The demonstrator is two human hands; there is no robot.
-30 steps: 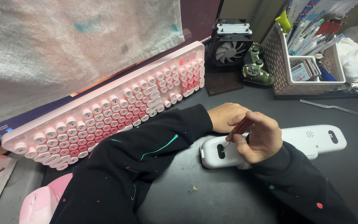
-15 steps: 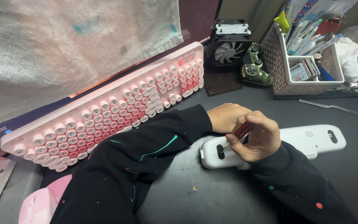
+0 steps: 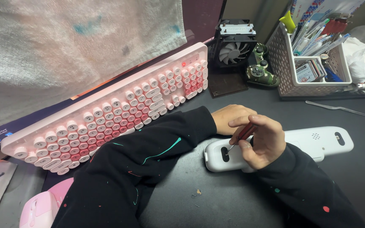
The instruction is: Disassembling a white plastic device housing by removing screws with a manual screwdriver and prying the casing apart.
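A long white plastic device (image 3: 317, 143) lies flat on the dark desk, with an oval slot near each end. My right hand (image 3: 260, 141) grips a small screwdriver (image 3: 241, 136) with a dark red handle; its thin tip points into the left slot (image 3: 225, 153). Behind it my left hand (image 3: 229, 118) rests on the desk against the device's upper left edge, fingers curled; I cannot see anything in it. Both arms wear black sleeves flecked with paint.
A pink keyboard (image 3: 106, 114) with round keys leans at the left under a cloth-covered screen. A cooler fan (image 3: 232, 52), a camouflage game controller (image 3: 260, 71) and a white basket (image 3: 290, 80) of pens stand at the back. Metal tweezers (image 3: 336, 108) lie right; a pink mouse (image 3: 39, 209) bottom left.
My right hand has tilted the screwdriver slightly and its tip sits lower in the left slot. The left hand and the device have stayed put.
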